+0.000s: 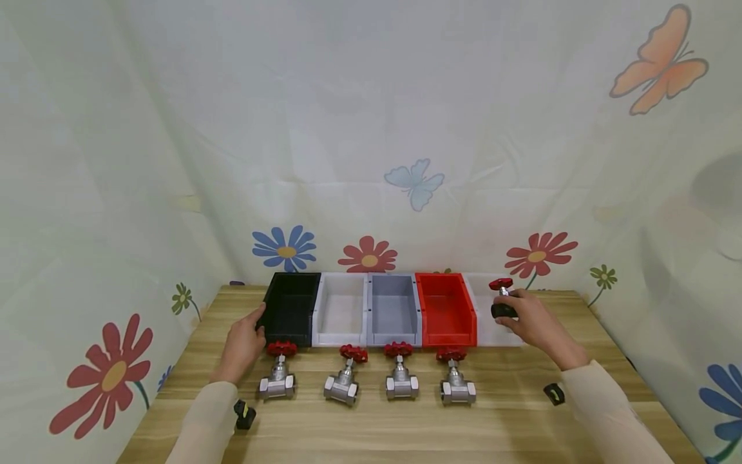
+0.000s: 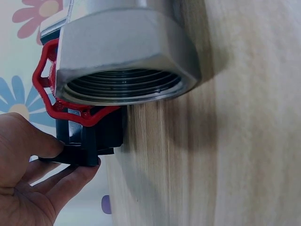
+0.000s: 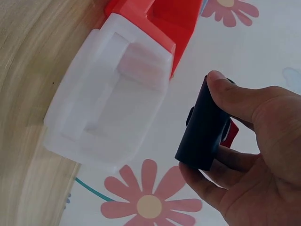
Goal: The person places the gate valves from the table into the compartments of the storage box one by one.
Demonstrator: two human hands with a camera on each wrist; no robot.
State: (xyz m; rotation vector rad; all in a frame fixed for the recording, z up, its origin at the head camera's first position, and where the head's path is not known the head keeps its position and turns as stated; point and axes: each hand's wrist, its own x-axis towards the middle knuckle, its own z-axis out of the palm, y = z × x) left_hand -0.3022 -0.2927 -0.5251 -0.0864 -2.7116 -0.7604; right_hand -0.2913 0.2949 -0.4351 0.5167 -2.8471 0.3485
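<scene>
Step in hand looks like placing: your right hand (image 1: 536, 322) has the black-bodied valve (image 1: 504, 310) up at the translucent bin (image 3: 84, 113), right end of the row. Thumb and fingers pinch the body from its two ends; the red handwheel (image 1: 500, 283) sits on top. Valve isn't in the bin: the right wrist view shows them apart.

If it's going in, the move calls for centring over the opening, lowering past the rim, then releasing. Watch your fingertips against the walls.

Your left hand (image 1: 240, 345) pinches the outer wall of the black bin (image 1: 292, 316), thumb against fingers. Probably steadying; can't tell how hard.

Materials: bins look like moulded plastic, boxy, with lowered fronts. Held body is a smooth, matte cylinder. The four steel valves (image 1: 402, 386) are hex-ended, threaded inside, with scalloped red wheels, standing on the tabletop (image 1: 359, 432) in front of the black, white (image 1: 342, 338), grey (image 1: 396, 338) and red (image 1: 449, 338) bins. Tabletop is wood-grained.
</scene>
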